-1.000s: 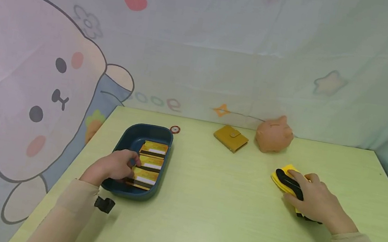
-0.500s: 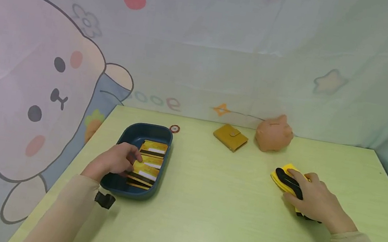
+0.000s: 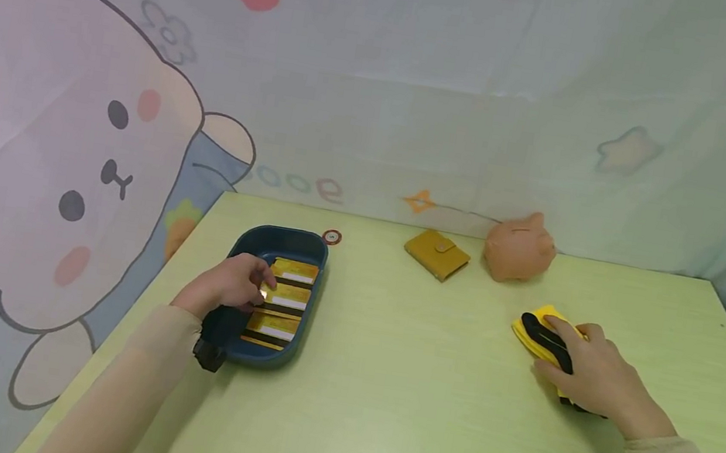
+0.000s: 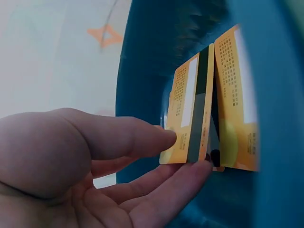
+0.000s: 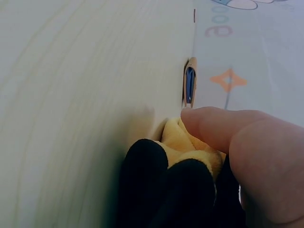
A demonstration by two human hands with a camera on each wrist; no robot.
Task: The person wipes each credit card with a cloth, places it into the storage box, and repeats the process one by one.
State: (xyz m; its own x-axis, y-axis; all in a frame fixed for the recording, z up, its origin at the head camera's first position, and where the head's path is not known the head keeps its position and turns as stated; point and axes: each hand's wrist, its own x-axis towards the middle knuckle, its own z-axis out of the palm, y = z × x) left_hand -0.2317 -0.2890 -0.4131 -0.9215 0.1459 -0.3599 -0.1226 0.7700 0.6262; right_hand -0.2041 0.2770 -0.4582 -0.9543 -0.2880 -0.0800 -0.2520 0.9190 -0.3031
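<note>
In the head view, my left hand [image 3: 230, 285] reaches into a dark blue basin [image 3: 319, 271] holding several yellow bank cards [image 3: 270, 330]. Its thumb and fingers pinch the near end of one bank card [image 4: 180, 95], tilted up so its black stripe and white strip show in the left wrist view. Another card [image 4: 235, 95] leans beside it. On the right, my right hand [image 3: 602, 372] grips what looks like a folded yellow-and-black glove [image 3: 543, 316] on the table. In the right wrist view, my thumb lies over its yellow cloth; the palm side is hidden.
A mustard wallet [image 3: 436, 253] with a snap and a pink piggy bank [image 3: 518, 250] stand at the back of the pale green table [image 3: 381, 386]. A red-and-white round chip [image 3: 331, 237] lies by the basin's far corner. A printed curtain [image 3: 388, 105] hangs behind.
My left hand has moved from the nearest card, which now lies lower in the basin, to the middle one farther back. My right hand has stayed on the glove.
</note>
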